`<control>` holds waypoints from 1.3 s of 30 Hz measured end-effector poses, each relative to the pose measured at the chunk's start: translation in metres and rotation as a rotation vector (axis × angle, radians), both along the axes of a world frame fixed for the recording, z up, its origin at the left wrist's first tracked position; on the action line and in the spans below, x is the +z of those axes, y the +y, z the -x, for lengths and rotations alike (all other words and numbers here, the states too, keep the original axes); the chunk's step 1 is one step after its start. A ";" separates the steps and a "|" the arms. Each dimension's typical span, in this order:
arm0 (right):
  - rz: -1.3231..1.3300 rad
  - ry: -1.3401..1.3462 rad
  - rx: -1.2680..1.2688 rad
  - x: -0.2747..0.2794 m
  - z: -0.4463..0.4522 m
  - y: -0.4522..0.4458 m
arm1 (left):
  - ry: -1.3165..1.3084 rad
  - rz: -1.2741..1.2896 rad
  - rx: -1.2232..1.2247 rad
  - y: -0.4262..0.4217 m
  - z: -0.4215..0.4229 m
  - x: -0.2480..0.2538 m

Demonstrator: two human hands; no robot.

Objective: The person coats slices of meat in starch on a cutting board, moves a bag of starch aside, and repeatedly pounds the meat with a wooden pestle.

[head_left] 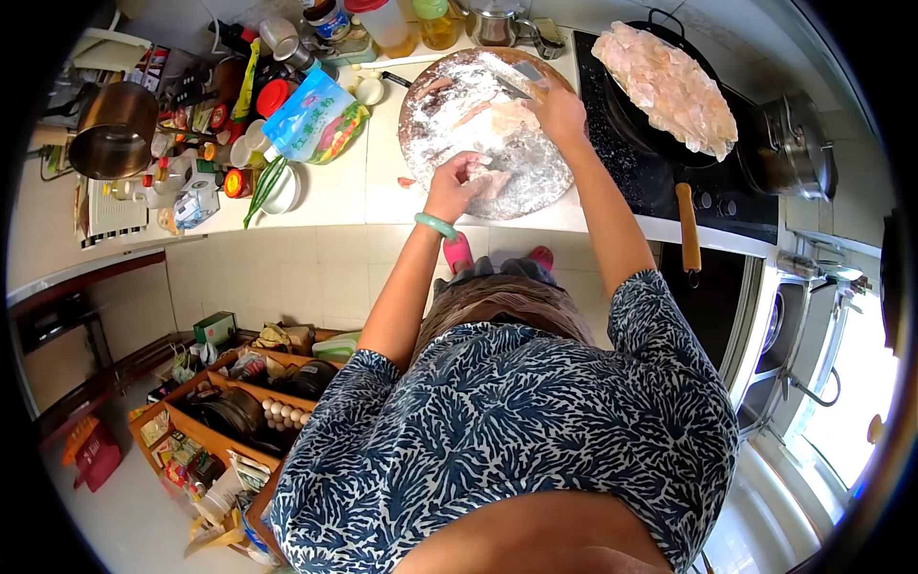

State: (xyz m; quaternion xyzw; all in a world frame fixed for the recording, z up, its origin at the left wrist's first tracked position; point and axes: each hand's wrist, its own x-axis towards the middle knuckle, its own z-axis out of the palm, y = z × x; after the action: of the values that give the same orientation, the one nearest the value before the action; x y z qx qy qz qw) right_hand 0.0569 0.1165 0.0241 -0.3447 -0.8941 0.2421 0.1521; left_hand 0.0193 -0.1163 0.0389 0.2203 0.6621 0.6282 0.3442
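My left hand (459, 187), with a green bangle at the wrist, is over the near side of a round wooden board (416, 158) dusted with white flour. Its fingers are closed on a floured, pale slice of meat (490, 184). At the board's right side my right hand (558, 113) grips a knife (513, 87), whose grey blade points toward the upper left. More floured meat slices (473, 115) lie between the hands. A small reddish scrap (405, 182) sits on the counter just left of the board.
To the right, a pan (681, 158) heaped with pale pink slices (666, 88) rests on the black stove (626, 177), its wooden handle jutting forward. A blue bag (311, 115), green onions (268, 188) on a white bowl, jars and bottles crowd the left counter. Wooden shelves stand below left.
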 end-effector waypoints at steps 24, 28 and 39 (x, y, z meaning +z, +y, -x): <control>0.478 0.027 -0.009 -0.008 -0.153 -0.147 | 0.920 0.362 0.224 -0.010 0.008 -0.058; 0.358 -0.214 0.088 -0.032 -0.148 -0.156 | 0.787 0.415 0.169 -0.021 0.012 -0.058; 0.406 -0.131 0.006 -0.008 -0.146 -0.158 | 0.723 0.400 0.161 -0.026 0.014 -0.062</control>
State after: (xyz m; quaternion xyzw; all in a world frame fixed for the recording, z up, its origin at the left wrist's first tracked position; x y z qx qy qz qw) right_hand 0.2029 -0.0413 0.0159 -0.3805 -0.8360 0.3949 0.0204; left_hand 0.0054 -0.1423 -0.0230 0.3030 0.8644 0.3942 0.0755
